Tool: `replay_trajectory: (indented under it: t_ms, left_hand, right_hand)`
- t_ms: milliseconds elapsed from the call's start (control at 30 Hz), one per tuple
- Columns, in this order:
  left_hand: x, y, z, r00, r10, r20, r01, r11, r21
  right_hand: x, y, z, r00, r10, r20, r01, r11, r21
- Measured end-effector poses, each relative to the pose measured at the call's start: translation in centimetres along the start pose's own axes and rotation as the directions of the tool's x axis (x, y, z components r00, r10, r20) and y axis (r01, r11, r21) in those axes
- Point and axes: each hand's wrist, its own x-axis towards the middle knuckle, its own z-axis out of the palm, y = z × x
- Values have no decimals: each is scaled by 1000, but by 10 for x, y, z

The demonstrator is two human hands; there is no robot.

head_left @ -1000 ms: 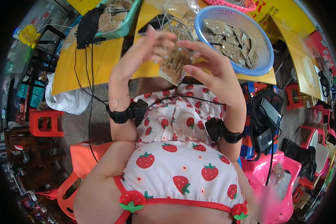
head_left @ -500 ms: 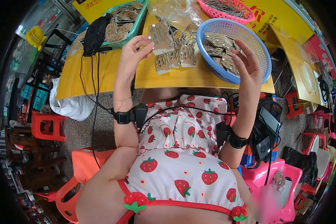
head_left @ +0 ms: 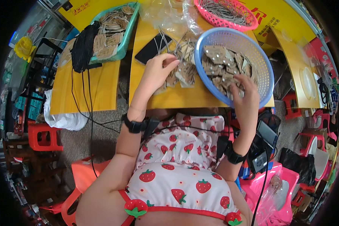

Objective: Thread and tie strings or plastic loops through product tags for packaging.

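A heap of brown cardboard pieces [head_left: 185,73] with dark markings and grey cords [head_left: 182,52] lies on the table, left of a blue plastic basket [head_left: 264,62]. At that heap's left side my left hand [head_left: 156,73] has its thumb and fingers pinched together. What sits between the fingertips, if anything, I cannot make out. Similar brown cards [head_left: 216,56] dotted with small white round spots fill much of the basket. Over the basket's near side is my right hand [head_left: 248,94], fingers curved and apart, fingertips close to the cards. Whether they touch, I cannot tell.
A black phone-like slab [head_left: 148,51] lies behind my left hand. Beyond are a clear plastic bag [head_left: 165,17] and a pink basket [head_left: 248,24] of grey cords. At the left stands a green basket [head_left: 130,35] of cards, with a black bundle [head_left: 83,49] and hanging cables.
The card my left hand held up is no longer visible in it; that hand has moved right to the heap. My right hand has lowered over the basket. The dark slab is now uncovered.
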Motion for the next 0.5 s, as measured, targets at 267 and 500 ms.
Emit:
replay_trajectory:
  t_ms: [267,500]
  left_hand:
    - [18,-53,-62,998,-51,-31,59,939,338]
    - [22,-75,-48,994,-95,52,58,872,486]
  right_hand:
    - [14,-13,-3,965,39,258,29,967,-254]
    - [23,-12,0,943,135,304,-63,970,-234]
